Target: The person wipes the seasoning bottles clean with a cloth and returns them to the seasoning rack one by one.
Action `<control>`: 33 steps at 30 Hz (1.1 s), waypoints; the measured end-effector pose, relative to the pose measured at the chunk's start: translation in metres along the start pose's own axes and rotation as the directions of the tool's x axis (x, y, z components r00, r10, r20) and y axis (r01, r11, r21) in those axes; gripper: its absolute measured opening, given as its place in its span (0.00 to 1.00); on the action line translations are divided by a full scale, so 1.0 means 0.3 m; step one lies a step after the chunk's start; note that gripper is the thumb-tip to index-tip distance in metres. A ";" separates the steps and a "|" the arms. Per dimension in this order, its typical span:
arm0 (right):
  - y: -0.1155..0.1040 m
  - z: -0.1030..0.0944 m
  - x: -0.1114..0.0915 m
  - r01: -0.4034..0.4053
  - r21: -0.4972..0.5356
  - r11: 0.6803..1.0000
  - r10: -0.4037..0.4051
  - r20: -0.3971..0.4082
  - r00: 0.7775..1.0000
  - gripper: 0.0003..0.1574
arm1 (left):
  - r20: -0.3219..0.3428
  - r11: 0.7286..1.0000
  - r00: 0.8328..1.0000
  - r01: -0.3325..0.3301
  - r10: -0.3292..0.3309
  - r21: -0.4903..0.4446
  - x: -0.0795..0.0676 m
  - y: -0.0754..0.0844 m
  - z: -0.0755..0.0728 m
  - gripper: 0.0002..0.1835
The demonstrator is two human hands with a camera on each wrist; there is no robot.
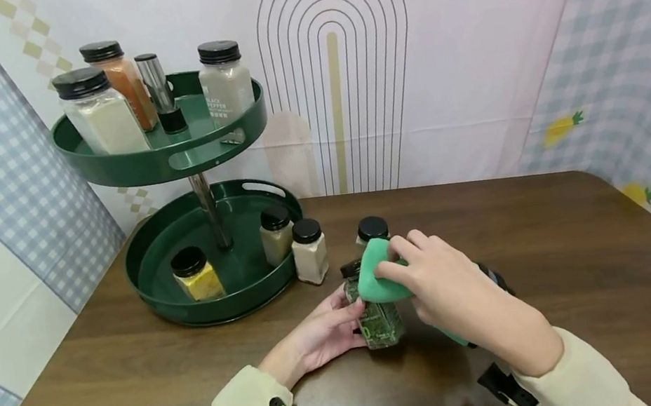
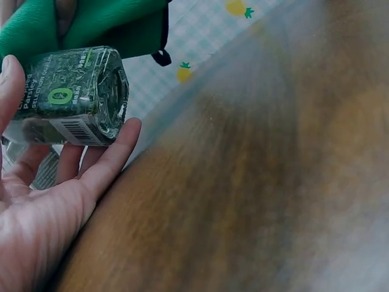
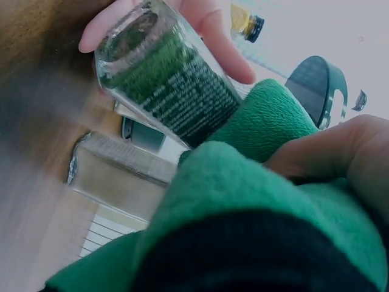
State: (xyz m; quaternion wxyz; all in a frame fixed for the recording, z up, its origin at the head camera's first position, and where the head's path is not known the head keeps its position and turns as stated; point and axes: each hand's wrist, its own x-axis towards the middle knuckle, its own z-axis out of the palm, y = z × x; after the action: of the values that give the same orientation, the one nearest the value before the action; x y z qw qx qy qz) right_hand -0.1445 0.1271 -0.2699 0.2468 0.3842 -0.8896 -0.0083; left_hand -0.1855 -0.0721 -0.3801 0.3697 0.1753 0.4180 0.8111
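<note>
My left hand (image 1: 324,337) grips a square glass jar of dried parsley (image 1: 381,325), thumb on one side and fingers on the other. Its label faces up in the left wrist view, where the jar (image 2: 73,91) lies tilted with its base outward. A green cloth (image 1: 378,281), dark along its edge, is pinched in my right hand (image 1: 448,276) and pressed over the jar's neck and shoulder. The right wrist view shows the folded cloth (image 3: 261,121) covering the jar's upper end. In the head view, part of the jar's black lid peeks out beside the cloth.
A two-tier green rack (image 1: 223,308) stands at the left, with several seasoning jars and a grinder (image 1: 159,91) on top. Its lower tier holds a yellow-filled jar (image 1: 205,282) and a beige one (image 1: 277,242). A pale jar (image 1: 312,262) stands beside it; another black-lidded jar (image 1: 372,227) is behind the cloth.
</note>
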 end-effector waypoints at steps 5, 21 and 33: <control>-0.012 0.010 -0.008 0.003 -0.006 1.000 -0.002 0.105 0.994 0.27 | -0.038 0.999 0.999 0.014 -0.016 -0.038 -0.004 -0.004 -0.001 0.41; 0.061 -0.062 -0.045 -0.119 0.133 0.984 0.075 0.295 0.952 0.29 | -0.054 0.998 0.998 -0.024 0.021 -0.056 0.001 -0.010 -0.002 0.41; 0.007 0.004 0.000 -0.095 0.066 0.993 0.097 -0.030 0.995 0.27 | -0.001 1.000 1.000 -0.012 0.012 -0.014 -0.002 -0.006 -0.003 0.24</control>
State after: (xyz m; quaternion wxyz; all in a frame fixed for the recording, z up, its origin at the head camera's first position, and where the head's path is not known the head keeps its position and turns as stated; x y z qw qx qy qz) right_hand -0.1464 0.1286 -0.2706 0.2490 0.3490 -0.9026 0.0386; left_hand -0.1848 -0.0724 -0.3821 0.3658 0.1746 0.4116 0.8162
